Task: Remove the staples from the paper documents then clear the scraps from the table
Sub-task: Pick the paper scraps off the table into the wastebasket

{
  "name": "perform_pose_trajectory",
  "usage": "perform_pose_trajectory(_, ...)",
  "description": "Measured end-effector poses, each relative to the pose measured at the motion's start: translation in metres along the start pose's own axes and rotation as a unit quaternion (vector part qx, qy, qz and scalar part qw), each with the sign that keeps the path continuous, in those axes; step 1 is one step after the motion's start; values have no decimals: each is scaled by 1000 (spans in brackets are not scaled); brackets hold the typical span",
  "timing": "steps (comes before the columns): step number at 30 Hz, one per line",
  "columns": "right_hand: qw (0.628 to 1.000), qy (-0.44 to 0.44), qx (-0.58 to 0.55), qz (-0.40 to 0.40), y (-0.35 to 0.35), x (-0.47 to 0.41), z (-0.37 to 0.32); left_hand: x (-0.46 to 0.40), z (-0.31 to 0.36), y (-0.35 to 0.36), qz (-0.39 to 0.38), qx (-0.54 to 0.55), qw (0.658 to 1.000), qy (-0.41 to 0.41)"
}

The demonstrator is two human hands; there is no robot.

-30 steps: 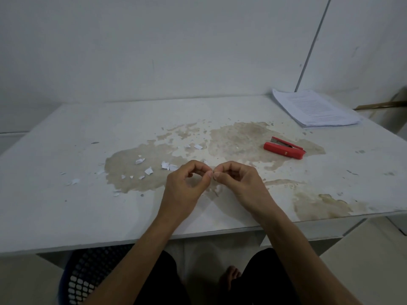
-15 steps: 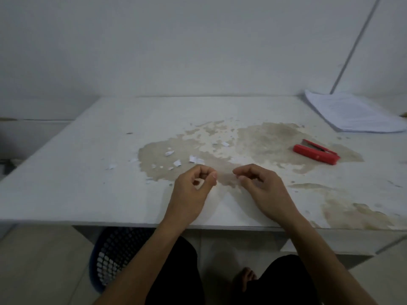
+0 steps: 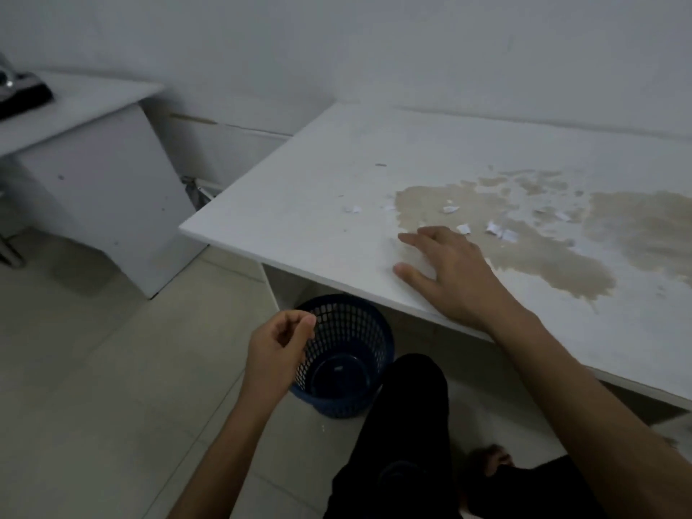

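We see the left hand (image 3: 279, 352), fingers curled, contents unclear, by the blue mesh plastic bin (image 3: 346, 359); open right hand (image 3: 449, 271) flat on the white tabletop (image 3: 299, 226). Small white paper scraps (image 3: 498, 231) just beyond it; a careless swipe could scatter them onto the floor.

The left hand (image 3: 279, 350) hangs in the air at about seven o'clock, forearm rising from the bottom edge, fingers curled with thumb and forefinger tips close together; whether that grip pinches anything cannot be told. The right hand (image 3: 455, 271) lies toward three o'clock, palm down on the desk (image 3: 299, 226), fingers straight and spread, pointing to nine o'clock, with its forearm stretching back to five o'clock.
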State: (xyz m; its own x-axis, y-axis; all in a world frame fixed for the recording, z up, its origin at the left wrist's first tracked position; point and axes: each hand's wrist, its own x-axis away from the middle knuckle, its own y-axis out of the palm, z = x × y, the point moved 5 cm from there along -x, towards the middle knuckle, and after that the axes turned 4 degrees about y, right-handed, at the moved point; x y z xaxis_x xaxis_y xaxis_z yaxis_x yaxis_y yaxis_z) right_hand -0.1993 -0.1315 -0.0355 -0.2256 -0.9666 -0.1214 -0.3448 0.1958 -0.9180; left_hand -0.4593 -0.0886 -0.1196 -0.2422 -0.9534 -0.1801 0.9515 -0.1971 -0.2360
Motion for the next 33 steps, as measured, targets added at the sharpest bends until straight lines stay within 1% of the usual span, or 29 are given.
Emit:
perform_pose_trajectory(2,1000,-1,23,-12,11,-8,-9,-9,-29,-5,2,-2,999,-41)
perform_pose_trajectory(6,1000,6,23,12,17,-9,-10,-32,-80,-4,4,2,995,-101)
perform_pose_trajectory(10,999,8,25,21,16,-10,-10,-65,-109,8,-15,-49,993,-106)
perform_pose_trajectory(15,999,8,17,40,15,-13,-10,-103,-130,22,-33,-68,990,-122)
perform_pose_trajectory(17,999,7,15,44,15,-13,-9,-106,-134,21,-34,-77,989,-123)
perform_pose_trajectory(20,999,6,11,51,16,-13,-9,-101,-140,16,-27,-55,988,-141)
perform_pose_trajectory(23,999,7,10,50,17,-14,-8,-90,-132,8,-1,-43,990,-137)
perform_pose_trajectory(25,999,8,11,46,18,-14,-8,-79,-114,1,30,-39,993,-105)
perform_pose_trajectory(28,999,10,2,49,17,-12,-9,-60,-69,-4,77,-59,995,-16)
perform_pose_trajectory(29,999,10,-4,53,16,-12,-10,-53,-50,-4,86,-65,994,27)
perform_pose_trajectory(31,997,13,-23,72,12,-9,-10,-43,-7,4,81,-82,984,136)
perform_pose_trajectory(33,993,27,-59,100,5,-7,-9,-37,38,18,62,-108,960,252)
